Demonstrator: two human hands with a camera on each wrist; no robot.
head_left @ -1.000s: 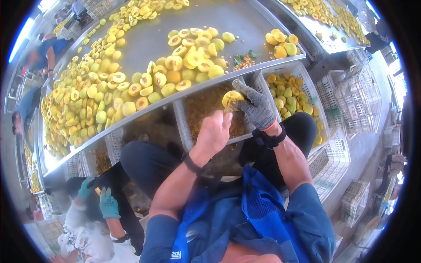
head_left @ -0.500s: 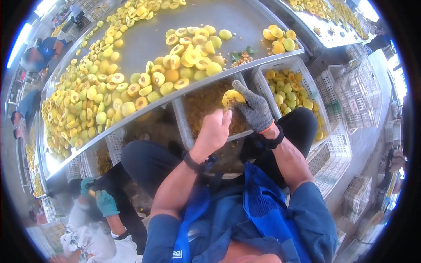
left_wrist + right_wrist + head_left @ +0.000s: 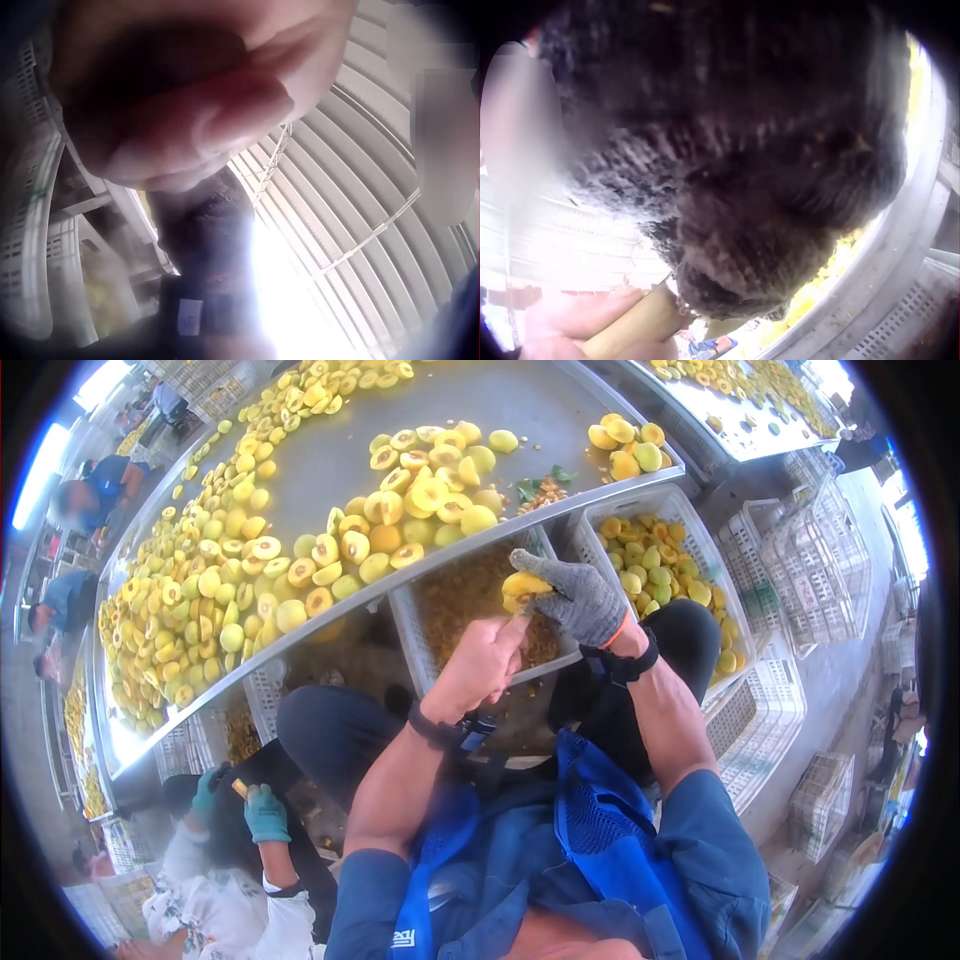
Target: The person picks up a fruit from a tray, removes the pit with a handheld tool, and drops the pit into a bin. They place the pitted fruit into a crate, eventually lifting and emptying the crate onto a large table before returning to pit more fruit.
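In the head view my gloved right hand [image 3: 585, 600] holds a yellow peach [image 3: 522, 590] between thumb and fingers, cut flesh showing. My bare left hand [image 3: 482, 668] is right below it, fingers curled, the thumb up at the fruit. Between the bare fingers the right wrist view shows a tan tool handle [image 3: 639, 324] pointing at the grey glove [image 3: 742, 247]; its working end is hidden. Curled bare fingers [image 3: 202, 124] fill the top of the left wrist view. Under both hands stands a crate [image 3: 412, 635] of brown scraps.
Halved peaches [image 3: 215, 570] lie heaped along a metal table [image 3: 330, 470] with a raised rim. A crate of peaches [image 3: 655, 565] stands beside my right knee. White crates [image 3: 815, 585] are stacked at right. Another person in green gloves [image 3: 265, 815] works at lower left.
The peach has turned in my right hand, and its gloved fingers have tipped over to the left. My left wrist has rotated slightly. The head view has shifted a little.
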